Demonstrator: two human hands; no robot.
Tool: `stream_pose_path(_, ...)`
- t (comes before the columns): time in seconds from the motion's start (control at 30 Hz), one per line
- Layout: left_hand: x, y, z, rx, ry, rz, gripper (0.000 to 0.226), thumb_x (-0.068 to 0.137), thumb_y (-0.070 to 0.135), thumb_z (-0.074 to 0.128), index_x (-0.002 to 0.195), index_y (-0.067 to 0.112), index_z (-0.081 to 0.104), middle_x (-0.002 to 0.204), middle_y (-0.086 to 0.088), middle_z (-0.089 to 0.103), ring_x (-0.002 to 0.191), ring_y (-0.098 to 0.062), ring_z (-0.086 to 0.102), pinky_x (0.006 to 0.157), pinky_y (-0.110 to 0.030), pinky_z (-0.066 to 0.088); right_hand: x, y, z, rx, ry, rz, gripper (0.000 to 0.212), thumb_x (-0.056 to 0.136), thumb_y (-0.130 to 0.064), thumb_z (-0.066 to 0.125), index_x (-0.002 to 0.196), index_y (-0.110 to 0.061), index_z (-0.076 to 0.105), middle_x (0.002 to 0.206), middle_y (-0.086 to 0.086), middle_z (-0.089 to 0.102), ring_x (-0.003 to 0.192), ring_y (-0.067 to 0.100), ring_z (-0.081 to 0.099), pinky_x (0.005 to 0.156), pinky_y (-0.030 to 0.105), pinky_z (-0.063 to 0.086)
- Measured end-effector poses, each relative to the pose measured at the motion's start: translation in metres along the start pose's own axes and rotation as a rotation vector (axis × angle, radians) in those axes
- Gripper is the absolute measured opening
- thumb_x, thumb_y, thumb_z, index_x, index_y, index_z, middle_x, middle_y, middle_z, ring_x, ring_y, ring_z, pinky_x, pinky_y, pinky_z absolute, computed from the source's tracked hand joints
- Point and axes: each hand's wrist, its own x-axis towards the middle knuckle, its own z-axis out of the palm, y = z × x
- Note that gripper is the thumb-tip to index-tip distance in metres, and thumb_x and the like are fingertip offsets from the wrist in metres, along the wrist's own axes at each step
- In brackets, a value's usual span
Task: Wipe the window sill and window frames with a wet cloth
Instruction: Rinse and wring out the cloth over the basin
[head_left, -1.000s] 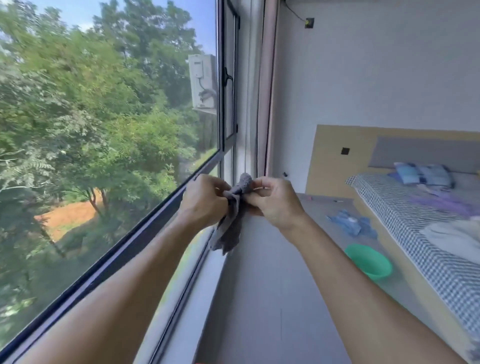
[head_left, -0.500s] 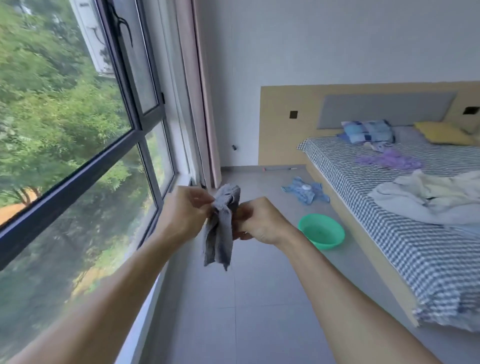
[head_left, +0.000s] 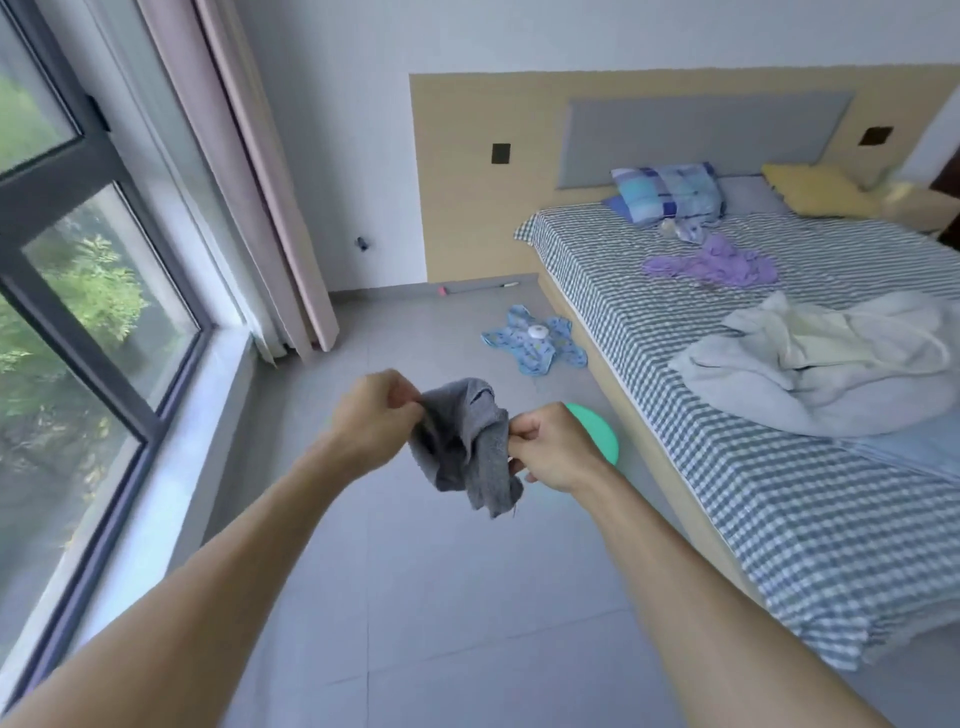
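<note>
Both arms reach forward over the grey tiled floor (head_left: 415, 597), and a crumpled grey cloth (head_left: 465, 447) hangs between the hands in mid-air. The left hand (head_left: 371, 418) pinches the cloth's upper left edge with curled fingers and thumb; the right hand (head_left: 553, 447) pinches its right edge the same way, fingers curled in. The cloth droops below both grips, touching nothing else.

On the left runs the pale stone window sill (head_left: 171, 441), below the dark grey metal window frame (head_left: 62, 291), well apart from the cloth. A pale pink curtain (head_left: 249, 171) hangs at the sill's far end. Just behind the right hand a round green plastic basin (head_left: 597, 431) sits on the floor, partly hidden. Farther off lies a blue patterned garment (head_left: 535, 340), beside the bed with its blue-and-white checked sheet (head_left: 779, 467) on the right.
</note>
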Motion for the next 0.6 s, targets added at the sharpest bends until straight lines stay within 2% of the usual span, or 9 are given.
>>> stream_pose_path(0.03, 0.026, -0.002, 0.015, -0.058, -0.028, -0.019, 0.015, 0.091, 0.013, 0.054, 0.082, 0.025, 0.055, 0.081, -0.001, 0.060, 0.076, -0.022, 0.056, 0.073, -0.037, 0.050, 0.019, 0.009, -0.005, 0.019, 0.015, 0.024, 0.019, 0.087, -0.011, 0.061, 0.072, -0.004, 0.069, 0.075, 0.017, 0.071, 0.067, 0.029, 0.067, 0.061, 0.035, 0.054)
stream_pose_path(0.1, 0.087, -0.002, 0.053, -0.164, -0.120, -0.053, 0.011, 0.097, 0.019, 0.048, 0.087, 0.025, 0.049, 0.086, -0.005, 0.056, 0.080, -0.023, 0.051, 0.085, -0.043, 0.048, 0.069, 0.032, -0.019, 0.080, 0.054, 0.068, 0.018, 0.086, -0.009, 0.064, 0.068, -0.008, 0.068, 0.068, 0.011, 0.069, 0.061, 0.020, 0.064, 0.060, 0.031, 0.053)
stream_pose_path(0.2, 0.174, 0.004, 0.102, -0.286, -0.244, -0.085, 0.007, 0.095, 0.025, 0.051, 0.088, 0.024, 0.049, 0.085, -0.005, 0.057, 0.082, -0.023, 0.053, 0.090, -0.046, 0.048, 0.141, 0.061, -0.040, 0.196, 0.073, 0.131, 0.019, 0.082, -0.010, 0.071, 0.066, -0.015, 0.062, 0.056, -0.009, 0.061, 0.054, 0.006, 0.055, 0.055, 0.018, 0.044)
stream_pose_path(0.27, 0.221, 0.012, 0.131, -0.293, -0.295, -0.079, 0.009, 0.088, 0.021, 0.061, 0.084, 0.019, 0.053, 0.075, -0.001, 0.059, 0.072, -0.021, 0.053, 0.075, -0.034, 0.049, 0.183, 0.082, -0.053, 0.203, 0.071, 0.179, 0.021, 0.079, -0.013, 0.072, 0.065, -0.015, 0.057, 0.055, -0.011, 0.055, 0.052, 0.003, 0.049, 0.052, 0.016, 0.037)
stream_pose_path(0.33, 0.275, 0.023, 0.168, -0.268, -0.351, -0.055, 0.014, 0.088, 0.005, 0.063, 0.081, 0.013, 0.054, 0.069, -0.001, 0.057, 0.062, -0.016, 0.050, 0.055, -0.019, 0.043, 0.234, 0.112, -0.071, 0.229, 0.100, 0.230, 0.024, 0.077, -0.013, 0.071, 0.066, -0.018, 0.051, 0.058, -0.010, 0.048, 0.056, 0.008, 0.043, 0.054, 0.023, 0.032)
stream_pose_path(0.37, 0.304, 0.024, 0.191, -0.236, -0.387, -0.047, 0.015, 0.088, 0.000, 0.062, 0.081, 0.012, 0.055, 0.069, -0.001, 0.057, 0.059, -0.013, 0.049, 0.049, -0.015, 0.040, 0.261, 0.133, -0.079, 0.256, 0.117, 0.264, 0.029, 0.076, -0.012, 0.070, 0.063, -0.020, 0.046, 0.057, -0.010, 0.044, 0.057, 0.009, 0.039, 0.054, 0.026, 0.030)
stream_pose_path(0.43, 0.351, 0.027, 0.235, -0.175, -0.439, -0.035, 0.018, 0.085, -0.001, 0.064, 0.080, 0.013, 0.056, 0.071, 0.000, 0.056, 0.058, -0.011, 0.049, 0.046, -0.013, 0.038, 0.305, 0.173, -0.094, 0.266, 0.125, 0.319, 0.037, 0.074, -0.007, 0.070, 0.058, -0.022, 0.040, 0.054, -0.011, 0.037, 0.056, 0.011, 0.034, 0.052, 0.026, 0.025)
stream_pose_path(0.5, 0.399, 0.023, 0.279, -0.103, -0.452, -0.028, 0.018, 0.082, 0.000, 0.066, 0.082, 0.014, 0.056, 0.074, 0.000, 0.055, 0.061, -0.011, 0.049, 0.046, -0.013, 0.038, 0.346, 0.215, -0.106, 0.246, 0.159, 0.361, 0.038, 0.072, -0.003, 0.071, 0.056, -0.021, 0.042, 0.052, -0.010, 0.037, 0.054, 0.010, 0.033, 0.048, 0.022, 0.024)
stream_pose_path(0.6, 0.459, 0.005, 0.345, 0.033, -0.454, -0.045, 0.019, 0.082, -0.002, 0.059, 0.090, 0.014, 0.056, 0.081, -0.002, 0.056, 0.065, -0.013, 0.048, 0.041, -0.013, 0.039, 0.408, 0.285, -0.117, 0.197, 0.235, 0.391, 0.035, 0.068, -0.003, 0.074, 0.053, -0.020, 0.047, 0.051, -0.010, 0.044, 0.055, 0.011, 0.039, 0.051, 0.025, 0.030)
